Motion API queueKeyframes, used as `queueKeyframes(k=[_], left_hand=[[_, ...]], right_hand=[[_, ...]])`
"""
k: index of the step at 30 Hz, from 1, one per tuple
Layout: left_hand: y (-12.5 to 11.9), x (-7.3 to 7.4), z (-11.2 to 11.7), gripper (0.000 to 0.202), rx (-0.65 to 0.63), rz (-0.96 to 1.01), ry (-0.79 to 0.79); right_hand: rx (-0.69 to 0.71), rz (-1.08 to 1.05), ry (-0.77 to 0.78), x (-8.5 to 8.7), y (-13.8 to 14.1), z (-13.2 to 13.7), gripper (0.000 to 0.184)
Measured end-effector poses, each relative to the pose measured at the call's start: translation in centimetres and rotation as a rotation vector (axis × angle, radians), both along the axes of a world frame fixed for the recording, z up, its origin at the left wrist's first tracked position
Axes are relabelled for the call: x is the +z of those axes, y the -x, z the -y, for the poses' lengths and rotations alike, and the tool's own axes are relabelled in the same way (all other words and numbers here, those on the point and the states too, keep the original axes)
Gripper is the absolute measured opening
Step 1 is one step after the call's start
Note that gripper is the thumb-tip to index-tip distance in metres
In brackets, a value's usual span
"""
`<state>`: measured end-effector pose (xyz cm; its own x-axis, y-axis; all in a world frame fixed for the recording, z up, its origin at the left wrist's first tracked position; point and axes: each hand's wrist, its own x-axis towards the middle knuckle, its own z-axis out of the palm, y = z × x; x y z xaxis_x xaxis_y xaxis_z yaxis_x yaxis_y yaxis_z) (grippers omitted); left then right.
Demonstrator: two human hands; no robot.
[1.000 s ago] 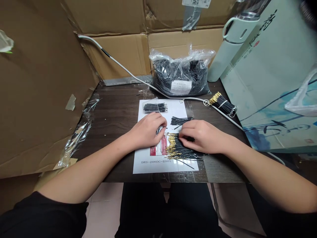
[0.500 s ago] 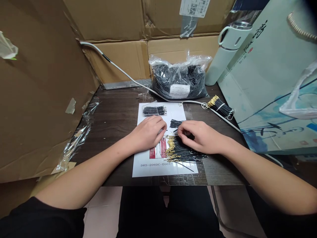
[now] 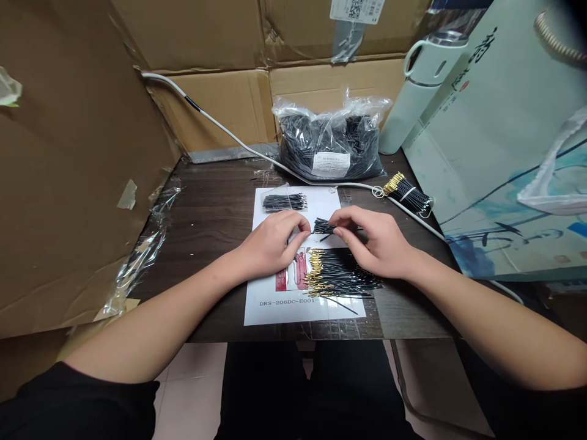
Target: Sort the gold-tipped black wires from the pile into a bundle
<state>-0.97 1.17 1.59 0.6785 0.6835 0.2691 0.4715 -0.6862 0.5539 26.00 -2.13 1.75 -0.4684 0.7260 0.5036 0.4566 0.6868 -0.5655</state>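
My left hand (image 3: 279, 243) rests over the printed sheet (image 3: 261, 315) with thumb and forefinger closed in a pinch. A tiny dark tip shows at those fingertips, but what it belongs to is too small to tell. Across from it, my right hand (image 3: 373, 241) is pinched at the small pile of black wires (image 3: 322, 226), and a thin dark wire end pokes out past its fingers. Below both hands lies a larger spread of black wires with gold terminals (image 3: 339, 272). Behind my left hand, a clear plastic holder with black wires (image 3: 284, 201) lies on the sheet.
A clear bag of short black pieces (image 3: 330, 143) stands at the back beside a pale green bottle (image 3: 410, 113). A white cable (image 3: 233, 135) crosses the table. Right of it lies a tied wire bundle (image 3: 408, 192) by a paper bag (image 3: 495, 159). Cardboard (image 3: 68, 153) walls the left side.
My right hand has shifted slightly up to the small wire pile, and its fingers have drawn closer together. My left hand stays nearly in place, still pinched. The whole view has moved slightly.
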Motion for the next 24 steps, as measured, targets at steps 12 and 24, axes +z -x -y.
queueKeyframes(k=[12, 24], left_hand=[[-0.02, -0.18, 0.0, 0.008, 0.005, 0.046, 0.029], [-0.31, 0.01, 0.36, 0.009, 0.073, 0.16, 0.16]], right_hand=[[0.005, 0.017, 0.004, -0.08, 0.01, -0.07, 0.014], [0.037, 0.049, -0.018, -0.19, -0.09, -0.02, 0.015]])
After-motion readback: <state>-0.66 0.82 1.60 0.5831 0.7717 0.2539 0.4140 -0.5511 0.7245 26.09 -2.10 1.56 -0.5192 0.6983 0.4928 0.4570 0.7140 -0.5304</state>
